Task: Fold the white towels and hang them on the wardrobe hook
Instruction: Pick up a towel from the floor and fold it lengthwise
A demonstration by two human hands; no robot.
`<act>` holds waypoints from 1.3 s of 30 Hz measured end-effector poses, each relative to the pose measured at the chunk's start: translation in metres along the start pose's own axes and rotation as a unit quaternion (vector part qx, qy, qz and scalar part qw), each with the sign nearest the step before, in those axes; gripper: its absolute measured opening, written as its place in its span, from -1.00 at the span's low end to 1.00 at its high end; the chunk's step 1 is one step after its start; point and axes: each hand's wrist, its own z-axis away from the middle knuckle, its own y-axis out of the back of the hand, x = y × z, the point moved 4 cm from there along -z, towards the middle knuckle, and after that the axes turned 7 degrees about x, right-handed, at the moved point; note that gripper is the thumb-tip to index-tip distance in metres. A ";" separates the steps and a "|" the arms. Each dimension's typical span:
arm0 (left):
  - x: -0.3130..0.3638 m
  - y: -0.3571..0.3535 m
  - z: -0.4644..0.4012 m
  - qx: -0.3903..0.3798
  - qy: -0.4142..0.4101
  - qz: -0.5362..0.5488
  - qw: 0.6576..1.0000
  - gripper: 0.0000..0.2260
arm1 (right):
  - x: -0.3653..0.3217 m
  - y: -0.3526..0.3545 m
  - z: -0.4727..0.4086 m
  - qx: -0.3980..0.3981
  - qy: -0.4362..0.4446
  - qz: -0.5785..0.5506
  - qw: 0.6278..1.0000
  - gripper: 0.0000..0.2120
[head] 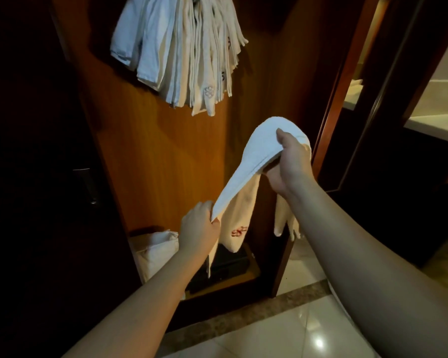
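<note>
A white towel [254, 161] with red embroidery near its lower end is stretched between my hands in front of the open wardrobe. My right hand [290, 164] grips its upper folded edge, thumb on top, and my left hand [199, 228] pinches the lower corner. The rest of the towel hangs down under the stretched edge. Several folded white towels [181, 50] hang in a bunch at the top of the wardrobe; the hook that holds them is hidden.
The wooden back panel [153, 156] of the wardrobe stands behind the towel. On its floor sit a white bag [155, 251] and a dark box [228, 267]. A dark door with a handle [87, 184] is at left. Glossy tile floor [282, 332] lies below, a mirror frame [331, 120] at right.
</note>
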 end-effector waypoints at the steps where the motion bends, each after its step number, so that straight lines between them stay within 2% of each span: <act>1: -0.007 -0.001 0.000 -0.002 -0.009 -0.034 0.999 -0.81 | -0.003 0.000 -0.002 -0.009 0.006 -0.003 1.000 -0.65; 5: -0.039 0.000 -0.002 0.013 0.018 -0.111 0.994 -0.85 | -0.013 0.003 -0.016 -0.012 0.041 0.004 0.999 -0.62; 10: -0.063 0.016 -0.008 0.047 0.094 -0.056 0.993 -0.88 | -0.024 0.004 -0.033 0.021 0.062 -0.013 0.998 -0.89; 12: -0.067 0.028 -0.012 0.058 0.100 -0.043 0.992 -0.87 | -0.027 0.003 -0.037 0.030 0.072 -0.014 0.997 -0.94; 14: -0.064 0.045 -0.019 0.073 0.088 -0.043 0.993 -0.89 | -0.032 0.000 -0.040 0.033 0.072 -0.039 0.996 -0.90; 17: -0.052 0.086 -0.033 0.123 0.063 -0.008 0.990 -0.88 | -0.043 -0.008 -0.041 0.023 0.042 -0.120 0.992 -0.73; 19: -0.040 0.125 -0.039 0.239 0.037 0.110 0.964 -0.79 | -0.052 -0.014 -0.043 0.009 0.027 -0.173 0.984 -0.69; 20: -0.041 0.140 -0.041 0.309 0.032 0.219 0.925 -0.70 | -0.057 -0.017 -0.043 0.001 0.022 -0.199 0.980 -0.69; 21: -0.045 0.146 -0.042 0.343 0.045 0.335 0.876 -0.62 | -0.061 -0.020 -0.043 -0.008 0.015 -0.224 0.974 -0.70; 22: -0.053 0.141 -0.045 0.328 0.070 0.429 0.839 -0.54 | -0.063 -0.022 -0.043 -0.015 0.010 -0.245 0.969 -0.70; 23: -0.062 0.129 -0.046 0.261 0.112 0.486 0.826 -0.48 | -0.064 -0.024 -0.044 -0.023 0.003 -0.260 0.965 -0.70; 24: -0.068 0.114 -0.047 0.179 0.150 0.513 0.826 -0.51 | -0.063 -0.024 -0.045 -0.026 -0.003 -0.267 0.963 -0.69; 25: -0.073 0.102 -0.045 0.112 0.176 0.505 0.837 -0.64 | -0.062 -0.024 -0.047 -0.030 -0.009 -0.271 0.962 -0.69; 26: -0.080 0.095 -0.044 0.079 0.190 0.497 0.843 -0.77 | -0.060 -0.022 -0.050 -0.028 -0.013 -0.267 0.963 -0.70; 28: -0.087 0.102 -0.042 0.089 0.229 0.479 0.843 -0.71 | -0.057 -0.013 -0.057 -0.014 -0.020 -0.243 0.970 -0.72; 30: -0.083 0.118 -0.043 0.100 0.215 0.497 0.834 -0.66 | -0.051 -0.001 -0.063 0.011 -0.020 -0.199 0.980 -0.71; 32: -0.077 0.127 -0.044 0.075 0.196 0.515 0.831 -0.65 | -0.042 0.011 -0.069 0.043 -0.024 -0.174 0.983 -0.75; 36: -0.072 0.133 -0.043 0.065 0.198 0.555 0.805 -0.76 | -0.025 0.024 -0.072 0.080 -0.038 -0.142 0.986 -0.80; 39: -0.065 0.138 -0.040 0.050 0.194 0.578 0.791 -0.73 | -0.018 0.033 -0.077 0.098 -0.052 -0.138 0.984 -0.77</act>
